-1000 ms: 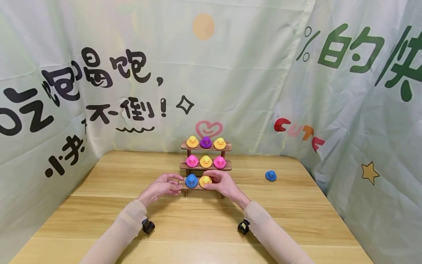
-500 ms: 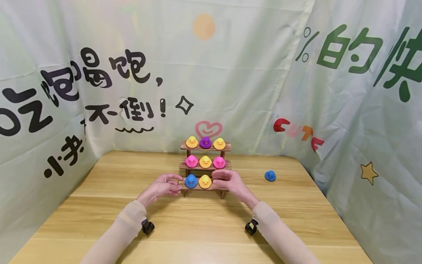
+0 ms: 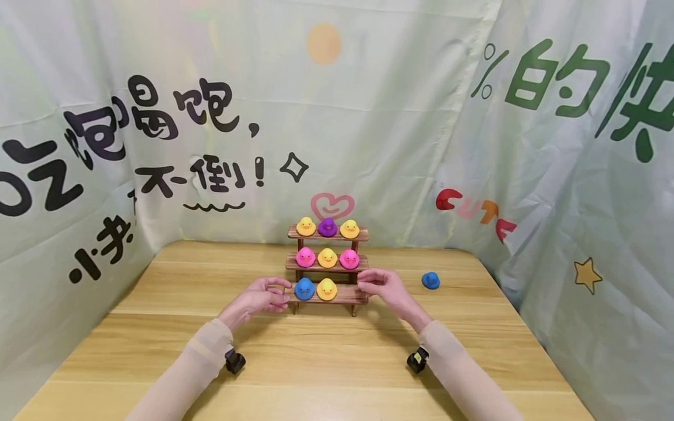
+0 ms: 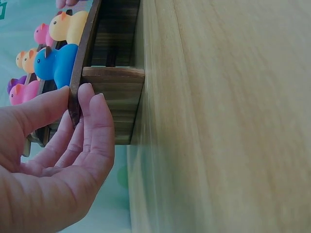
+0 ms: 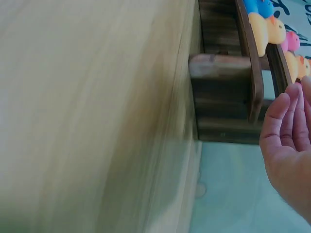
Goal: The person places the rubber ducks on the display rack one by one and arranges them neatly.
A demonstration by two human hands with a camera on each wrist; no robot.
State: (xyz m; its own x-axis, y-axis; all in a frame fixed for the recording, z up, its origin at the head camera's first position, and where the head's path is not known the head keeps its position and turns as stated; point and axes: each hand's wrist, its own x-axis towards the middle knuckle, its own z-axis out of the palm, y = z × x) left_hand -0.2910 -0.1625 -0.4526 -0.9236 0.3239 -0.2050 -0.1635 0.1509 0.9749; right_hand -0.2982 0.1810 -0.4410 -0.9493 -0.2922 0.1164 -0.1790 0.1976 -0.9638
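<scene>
A small three-tier wooden display stand is at the table's far middle. Its bottom shelf bears a blue rubber duck on the left and a yellow rubber duck in the middle. My left hand grips the left end of this shelf; in the left wrist view the thumb is on top and fingertips reach underneath. At the shelf's right end is my right hand, fingers slightly bent with nothing between them. The right wrist view shows its fingers beside the stand.
Pink ducks flank a yellow duck on the middle shelf. Up top, a purple duck sits between two yellow ones. Another blue duck lies on the wooden table, right of the stand. Printed cloth hangs behind and at the sides.
My right hand has let go of the yellow duck on the bottom shelf and moved right to the shelf's end. My left hand has stayed at the left end.
</scene>
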